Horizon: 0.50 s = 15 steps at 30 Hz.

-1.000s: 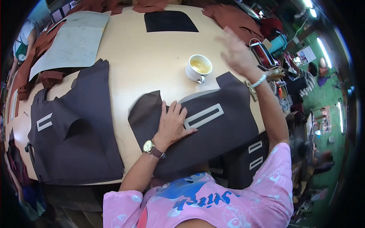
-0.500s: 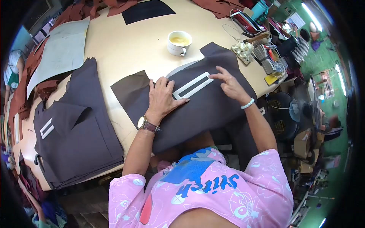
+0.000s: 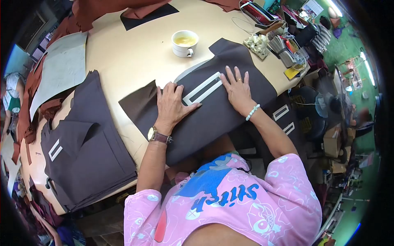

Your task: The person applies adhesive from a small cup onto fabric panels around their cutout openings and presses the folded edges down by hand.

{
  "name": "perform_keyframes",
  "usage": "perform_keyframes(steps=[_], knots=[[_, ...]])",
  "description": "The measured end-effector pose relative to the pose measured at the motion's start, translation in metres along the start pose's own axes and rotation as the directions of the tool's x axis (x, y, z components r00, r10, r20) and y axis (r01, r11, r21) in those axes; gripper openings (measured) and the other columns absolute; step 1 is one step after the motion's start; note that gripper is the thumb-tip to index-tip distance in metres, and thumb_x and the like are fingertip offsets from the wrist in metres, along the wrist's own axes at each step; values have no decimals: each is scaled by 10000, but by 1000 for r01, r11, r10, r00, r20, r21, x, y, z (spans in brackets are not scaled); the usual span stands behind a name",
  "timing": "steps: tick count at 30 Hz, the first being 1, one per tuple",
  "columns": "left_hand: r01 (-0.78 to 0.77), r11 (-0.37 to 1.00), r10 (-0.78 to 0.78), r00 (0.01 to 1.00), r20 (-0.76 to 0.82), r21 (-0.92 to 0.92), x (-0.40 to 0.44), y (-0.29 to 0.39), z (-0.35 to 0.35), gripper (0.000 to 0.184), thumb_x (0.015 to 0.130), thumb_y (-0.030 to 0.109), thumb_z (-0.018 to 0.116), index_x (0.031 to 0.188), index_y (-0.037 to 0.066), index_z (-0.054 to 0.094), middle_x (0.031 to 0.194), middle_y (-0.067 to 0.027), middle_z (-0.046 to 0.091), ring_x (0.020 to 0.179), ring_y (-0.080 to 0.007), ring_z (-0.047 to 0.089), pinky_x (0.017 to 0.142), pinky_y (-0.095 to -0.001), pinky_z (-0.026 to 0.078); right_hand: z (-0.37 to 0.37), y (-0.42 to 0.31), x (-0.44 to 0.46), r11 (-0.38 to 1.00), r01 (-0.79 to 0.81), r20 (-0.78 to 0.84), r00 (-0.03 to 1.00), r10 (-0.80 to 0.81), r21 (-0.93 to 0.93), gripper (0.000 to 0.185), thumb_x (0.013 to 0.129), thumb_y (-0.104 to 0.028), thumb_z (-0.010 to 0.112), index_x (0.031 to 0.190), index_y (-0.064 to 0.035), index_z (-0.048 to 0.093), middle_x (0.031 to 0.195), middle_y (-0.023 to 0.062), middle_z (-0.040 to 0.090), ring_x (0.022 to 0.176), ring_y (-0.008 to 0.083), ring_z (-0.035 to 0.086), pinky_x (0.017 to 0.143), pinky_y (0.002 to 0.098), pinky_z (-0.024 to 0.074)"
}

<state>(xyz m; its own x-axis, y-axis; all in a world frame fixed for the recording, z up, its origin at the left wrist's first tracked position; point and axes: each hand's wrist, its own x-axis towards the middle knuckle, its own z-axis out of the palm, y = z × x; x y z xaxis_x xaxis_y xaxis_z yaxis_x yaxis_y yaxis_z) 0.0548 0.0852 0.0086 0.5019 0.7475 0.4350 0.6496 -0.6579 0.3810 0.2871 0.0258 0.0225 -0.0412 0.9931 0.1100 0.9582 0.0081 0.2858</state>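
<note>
A dark brown fabric piece (image 3: 205,123) lies over the table edge in front of me. On it rests a white rectangular frame-shaped strip (image 3: 200,99) with a long slot, set at a slant. My left hand (image 3: 171,104) lies on the fabric at the strip's left end, fingers spread and thumb along its lower edge. My right hand (image 3: 238,89) is flat at the strip's right end, fingers stretched, with the thumb side touching that end. Part of a pale curved sheet (image 3: 191,70) shows from under the fabric's far edge.
A cup of yellowish liquid (image 3: 184,44) stands beyond the fabric. To the left is a stack of dark fabric pieces (image 3: 94,143) with a white strip (image 3: 54,150) on top. A grey sheet (image 3: 61,69) and rust-coloured cloth (image 3: 102,10) lie farther back. Bundled papers (image 3: 283,53) sit right.
My right hand has come down from a raised, pinched pose to lie flat beside the strip's right end. My left hand stays about where it was. The camera view has shifted slightly.
</note>
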Motion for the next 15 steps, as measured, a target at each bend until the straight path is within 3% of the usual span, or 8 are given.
perform_keyframes(steps=[4, 7, 10, 15], knots=[[-9, 1000, 9, 1000, 0, 18, -1, 0, 1, 678, 607, 529, 733, 1018, 8, 595, 989, -112, 529, 960, -266, 525, 907, -493, 369, -8, -4, -8, 997, 43, -18, 999, -44, -71, 440, 862, -137, 446, 1297, -67, 445, 1426, 142, 283, 1311, 373, 247, 1038, 591, 190], [-13, 1000, 13, 1000, -7, 13, -1, -1, 2, 680, 607, 528, 733, 1022, 7, 596, 995, -113, 530, 964, -266, 525, 903, -495, 370, -12, 0, 5, 984, 14, 47, 999, -6, -179, 458, 857, -141, 457, 1313, -98, 434, 1432, 135, 276, 1312, 369, 246, 1044, 591, 178], [-4, 1000, 4, 1000, 1, 17, -1, -1, 0, 681, 607, 527, 733, 1025, 7, 597, 1003, -112, 531, 967, -265, 524, 904, -495, 368, 1, 10, 15, 988, 29, 5, 1000, -29, -149, 501, 856, -148, 467, 1351, -154, 389, 1439, 126, 267, 1317, 363, 241, 1054, 585, 161], [5, 1000, -5, 1000, 12, -7, 0, -2, 0, 683, 608, 526, 734, 1033, 9, 598, 1017, -110, 532, 982, -264, 520, 910, -504, 360, 0, 15, 13, 977, 154, 71, 987, -145, -150, 566, 862, -147, 465, 1398, -234, 306, 1460, 109, 235, 1334, 354, 221, 1070, 569, 126]])
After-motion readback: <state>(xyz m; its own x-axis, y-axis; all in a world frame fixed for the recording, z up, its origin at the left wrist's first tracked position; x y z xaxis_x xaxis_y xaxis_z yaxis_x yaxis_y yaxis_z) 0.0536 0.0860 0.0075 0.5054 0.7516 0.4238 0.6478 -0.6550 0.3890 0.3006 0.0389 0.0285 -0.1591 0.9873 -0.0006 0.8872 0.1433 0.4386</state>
